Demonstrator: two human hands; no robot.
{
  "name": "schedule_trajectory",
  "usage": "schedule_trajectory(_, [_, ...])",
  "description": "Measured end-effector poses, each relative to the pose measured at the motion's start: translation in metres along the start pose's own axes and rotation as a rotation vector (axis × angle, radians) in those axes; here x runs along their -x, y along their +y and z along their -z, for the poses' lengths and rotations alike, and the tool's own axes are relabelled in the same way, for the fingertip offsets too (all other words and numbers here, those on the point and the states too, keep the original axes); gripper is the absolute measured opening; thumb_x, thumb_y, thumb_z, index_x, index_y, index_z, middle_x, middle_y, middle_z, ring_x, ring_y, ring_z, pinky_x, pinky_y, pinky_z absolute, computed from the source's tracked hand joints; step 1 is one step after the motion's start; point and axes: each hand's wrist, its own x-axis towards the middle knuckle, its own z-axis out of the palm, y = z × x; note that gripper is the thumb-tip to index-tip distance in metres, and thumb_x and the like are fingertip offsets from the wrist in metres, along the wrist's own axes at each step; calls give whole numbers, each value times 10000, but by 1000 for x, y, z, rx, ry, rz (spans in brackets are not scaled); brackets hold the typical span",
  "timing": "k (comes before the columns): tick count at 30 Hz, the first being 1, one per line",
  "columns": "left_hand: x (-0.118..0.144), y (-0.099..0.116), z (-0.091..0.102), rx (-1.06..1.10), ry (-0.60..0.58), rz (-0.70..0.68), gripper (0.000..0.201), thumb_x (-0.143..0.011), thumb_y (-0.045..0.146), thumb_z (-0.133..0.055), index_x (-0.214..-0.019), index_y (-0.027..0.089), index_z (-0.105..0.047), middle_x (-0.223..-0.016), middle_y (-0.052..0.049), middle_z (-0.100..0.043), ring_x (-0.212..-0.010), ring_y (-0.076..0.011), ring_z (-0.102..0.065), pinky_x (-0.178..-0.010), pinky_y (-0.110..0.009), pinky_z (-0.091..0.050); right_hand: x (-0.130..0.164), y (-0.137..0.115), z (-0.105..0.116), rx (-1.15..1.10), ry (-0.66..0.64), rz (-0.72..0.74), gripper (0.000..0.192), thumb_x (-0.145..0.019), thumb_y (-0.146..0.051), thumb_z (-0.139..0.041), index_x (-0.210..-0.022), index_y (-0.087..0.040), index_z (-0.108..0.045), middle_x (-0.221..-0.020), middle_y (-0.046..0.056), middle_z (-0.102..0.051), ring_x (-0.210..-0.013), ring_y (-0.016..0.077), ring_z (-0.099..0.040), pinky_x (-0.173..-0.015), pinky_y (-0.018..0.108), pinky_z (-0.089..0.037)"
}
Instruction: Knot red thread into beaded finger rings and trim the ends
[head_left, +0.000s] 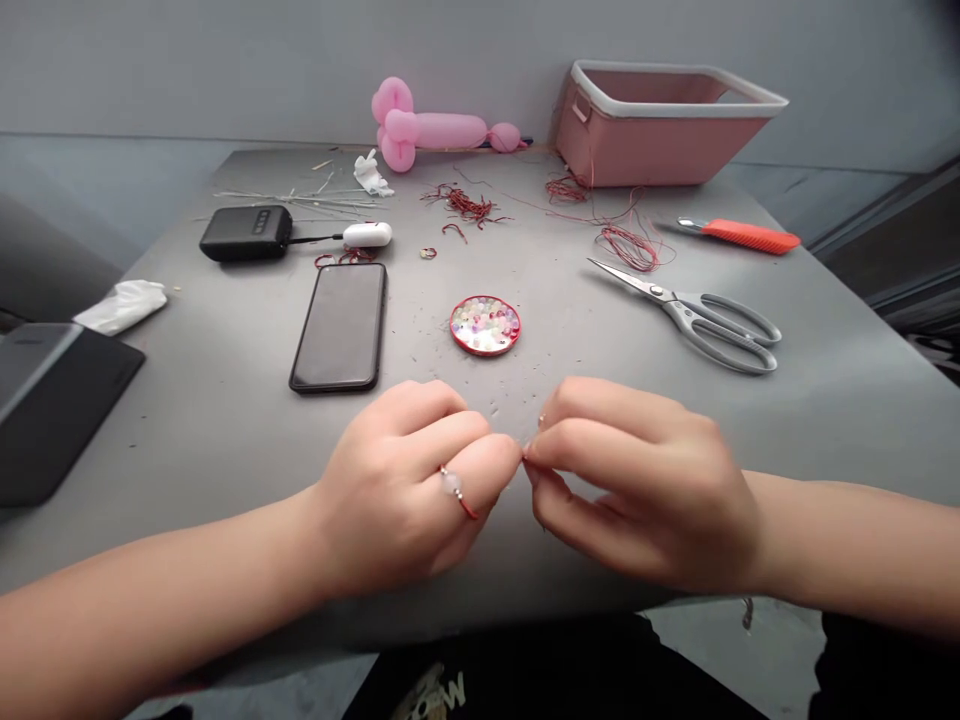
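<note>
My left hand (420, 480) is closed, its fingertips out of sight behind the curled knuckles. On one of its fingers sits a ring of red cord with a pale bead (451, 483) and small silver beads. Thumb and index finger of my right hand (637, 480) are pinched together, almost touching the left knuckle. A tiny stretch of thin red cord (523, 456) shows between the two hands; the rest of it is hidden. Just beyond them lies a round red-rimmed dish (485, 352) of small pastel beads.
A black phone (339, 328), power bank (246, 233) and white earbud case (367, 235) lie left. Scissors (690, 315), an orange cutter (750, 236) and red cord coils (628, 247) lie right. Behind are cut cord pieces (469, 206), a pink balloon (450, 130) and a pink bin (645, 145).
</note>
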Motion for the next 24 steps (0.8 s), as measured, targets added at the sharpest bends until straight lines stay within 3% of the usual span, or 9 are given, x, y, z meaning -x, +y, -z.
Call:
schedule_trajectory(2, [0,-3,3,-17,2,-27,194,-768,16,-593,-843,194,-568,-638,-14,-639,-626,-182,-512,-578,-313,-477,-4,4,5,-228,-76,-91,115,-820,-92,-535,-799,-192,-589,-733,22,-594,-659,125,-523,-604,263,-460])
schedule_trajectory(4, [-1,-5,6,12,-36,-13,220,-774,2,-584,-890,189,-584,-657,-10,-642,-621,-171,-501,-600,-315,-486,-8,11,12,-503,-193,-279,78,-876,-186,-550,-850,-190,-624,-787,19,-636,-716,126,-575,-656,260,-492])
schedule_trajectory(6, [-2,-5,9,61,-82,15,214,-791,-5,-568,-899,177,-600,-661,-12,-632,-615,-163,-492,-617,-319,-487,-11,19,17,-697,-320,-451,156,-912,-284,-564,-838,-184,-657,-794,19,-651,-734,128,-597,-652,257,-492])
schedule_trajectory(9, [-2,-4,9,118,-97,62,173,-810,6,-559,-851,161,-624,-713,-34,-621,-630,-155,-516,-603,-305,-468,-13,30,17,-811,-459,-567,185,-870,-343,-643,-817,-170,-684,-769,19,-645,-711,125,-578,-632,258,-473])
schedule_trajectory(14, [-2,-2,6,238,-118,135,138,-844,42,-553,-834,157,-630,-794,-37,-589,-670,-133,-531,-609,-267,-467,-14,35,12,-823,-541,-621,178,-804,-319,-696,-850,-148,-714,-816,45,-673,-762,146,-602,-686,283,-494])
schedule_trajectory(19, [0,0,5,463,-209,280,146,-879,52,-529,-860,159,-627,-821,-14,-586,-742,-104,-558,-693,-211,-493,-11,28,9,-682,-479,-503,38,-764,-141,-632,-754,-152,-666,-748,8,-651,-663,102,-561,-606,230,-471])
schedule_trajectory(24, [-3,0,6,632,-306,392,161,-870,55,-518,-814,150,-636,-814,-3,-588,-738,-84,-566,-702,-187,-488,-5,28,8,-405,-328,-110,103,-776,-58,-612,-755,-158,-620,-740,3,-643,-643,79,-551,-600,193,-475])
